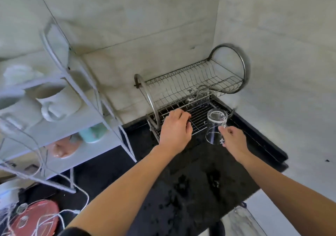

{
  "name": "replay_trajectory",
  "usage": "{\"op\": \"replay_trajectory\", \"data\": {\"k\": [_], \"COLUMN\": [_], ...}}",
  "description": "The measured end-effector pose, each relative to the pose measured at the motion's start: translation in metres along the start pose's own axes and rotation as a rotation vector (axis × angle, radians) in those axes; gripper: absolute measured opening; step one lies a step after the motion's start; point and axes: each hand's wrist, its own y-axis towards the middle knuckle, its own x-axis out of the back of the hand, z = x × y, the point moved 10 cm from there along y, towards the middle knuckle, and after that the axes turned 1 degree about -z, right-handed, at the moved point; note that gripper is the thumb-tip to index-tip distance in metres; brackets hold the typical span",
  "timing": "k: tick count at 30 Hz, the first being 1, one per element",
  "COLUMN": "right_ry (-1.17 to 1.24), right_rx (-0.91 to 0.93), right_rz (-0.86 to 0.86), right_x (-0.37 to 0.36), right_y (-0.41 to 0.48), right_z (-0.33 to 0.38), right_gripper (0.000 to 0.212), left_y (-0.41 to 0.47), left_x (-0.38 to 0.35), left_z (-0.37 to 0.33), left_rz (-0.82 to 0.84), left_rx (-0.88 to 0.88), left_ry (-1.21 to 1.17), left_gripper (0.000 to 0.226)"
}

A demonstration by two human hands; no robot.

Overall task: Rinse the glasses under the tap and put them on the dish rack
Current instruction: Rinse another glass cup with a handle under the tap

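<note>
A steel two-tier dish rack (pixel 181 88) stands in the corner on the black counter. My right hand (pixel 233 139) pinches a clear glass (pixel 215 126), held upside down and tilted just above the rack's lower grid at its front right. My left hand (pixel 175 128) hovers over the lower grid's front left with fingers loosely curled, holding nothing. Two other clear glasses (pixel 202 95) stand upside down further back on the lower tier. The tap is out of view.
A white shelf unit (pixel 76 94) with a white jug (pixel 58 103), a teal cup and a pink dish stands at the left. White cables and a red round item (pixel 34 217) lie at the lower left. The black counter (pixel 181 181) is wet; walls close the corner.
</note>
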Motion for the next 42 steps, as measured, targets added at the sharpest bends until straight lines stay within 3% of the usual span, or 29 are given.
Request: {"op": "replay_trajectory", "data": {"k": [3, 8, 17, 21, 28, 35, 38, 42], "right_ry": [-0.043, -0.127, -0.073, -0.070, -0.313, -0.390, -0.458, -0.543], "right_rx": [0.039, 0.079, -0.005, 0.009, 0.037, 0.060, 0.147, 0.305], "right_rz": [0.044, 0.113, 0.194, 0.177, 0.285, 0.202, 0.165, 0.400], "right_x": [-0.004, -0.022, -0.049, -0.047, -0.040, -0.017, -0.023, -0.087], "right_y": [0.066, 0.139, 0.194, 0.203, 0.193, 0.147, 0.096, -0.019], "right_z": [0.005, 0.019, -0.008, -0.016, -0.010, 0.001, 0.020, 0.032], "right_gripper": [0.052, 0.041, 0.042, 0.031, 0.042, 0.016, 0.041, 0.027], "left_y": [0.040, 0.060, 0.059, 0.058, 0.059, 0.007, -0.058, -0.190], "left_x": [-0.022, -0.058, -0.068, -0.070, -0.066, -0.024, -0.011, 0.003], "left_z": [0.005, 0.034, 0.035, 0.035, 0.035, 0.010, 0.016, 0.042], "left_rz": [-0.060, 0.019, -0.055, -0.079, -0.025, -0.065, 0.033, 0.246], "left_rx": [0.036, 0.229, 0.194, 0.184, 0.213, 0.210, 0.333, 0.627], "left_ry": [0.146, 0.311, 0.460, 0.476, 0.423, 0.289, 0.251, 0.276], "left_gripper": [0.030, 0.043, 0.035, 0.035, 0.038, 0.035, 0.029, 0.025]}}
